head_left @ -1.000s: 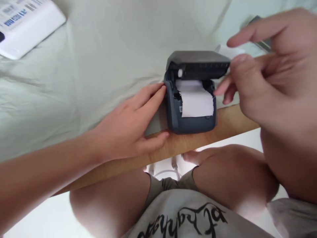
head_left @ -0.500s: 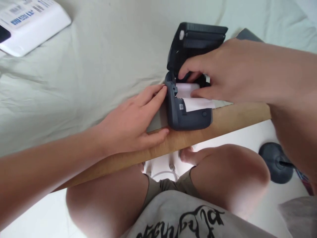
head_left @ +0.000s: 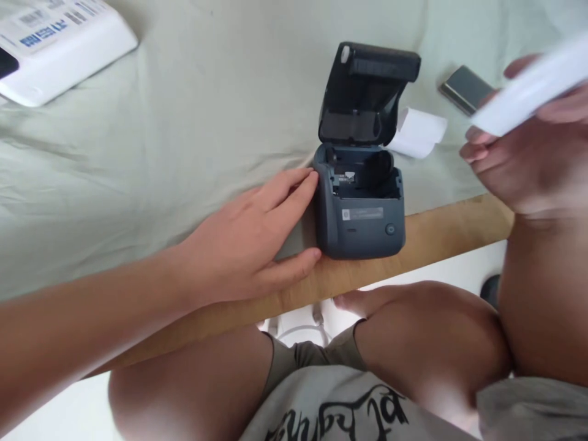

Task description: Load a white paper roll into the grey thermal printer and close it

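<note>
Head view: we note a pale green cloth [head_left: 184, 122] over the table under both hands. Left hand [head_left: 243, 236] lies flat, fingers spread, tips touching the left side of the dark printer [head_left: 361, 220], gripping nothing. The printer sits just right of that hand at the table edge, lid [head_left: 367, 92] up, paper bay bare. Right hand [head_left: 528, 162], raised well right of the printer, pinches a white paper roll [head_left: 528, 89]. Beyond it: a paper scrap [head_left: 418, 131] and a small grey block [head_left: 463, 89].
</note>
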Action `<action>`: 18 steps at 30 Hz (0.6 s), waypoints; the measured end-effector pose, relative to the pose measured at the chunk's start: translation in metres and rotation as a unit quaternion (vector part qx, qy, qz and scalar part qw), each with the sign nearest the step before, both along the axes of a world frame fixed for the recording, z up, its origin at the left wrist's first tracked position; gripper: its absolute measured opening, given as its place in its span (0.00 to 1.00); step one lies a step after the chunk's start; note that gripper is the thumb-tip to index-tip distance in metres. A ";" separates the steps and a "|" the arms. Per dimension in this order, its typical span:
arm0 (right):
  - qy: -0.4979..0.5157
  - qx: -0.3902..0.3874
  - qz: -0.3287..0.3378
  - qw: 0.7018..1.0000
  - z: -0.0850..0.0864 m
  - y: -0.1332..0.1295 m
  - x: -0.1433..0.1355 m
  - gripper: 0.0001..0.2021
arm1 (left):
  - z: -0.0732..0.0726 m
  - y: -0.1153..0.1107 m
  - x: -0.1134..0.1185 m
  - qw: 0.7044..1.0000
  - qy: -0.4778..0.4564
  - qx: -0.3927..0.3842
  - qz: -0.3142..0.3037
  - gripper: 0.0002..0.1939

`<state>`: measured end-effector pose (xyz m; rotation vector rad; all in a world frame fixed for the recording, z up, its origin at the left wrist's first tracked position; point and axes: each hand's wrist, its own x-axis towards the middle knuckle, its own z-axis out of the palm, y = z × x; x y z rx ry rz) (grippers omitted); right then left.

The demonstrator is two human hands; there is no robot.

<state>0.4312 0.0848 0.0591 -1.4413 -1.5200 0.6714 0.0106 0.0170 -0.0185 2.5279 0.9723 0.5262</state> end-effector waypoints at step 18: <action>-0.383 0.145 -0.011 0.912 -0.019 -0.012 0.031 0.32 | -0.004 0.001 -0.011 0.999 -0.028 0.037 -0.021 0.45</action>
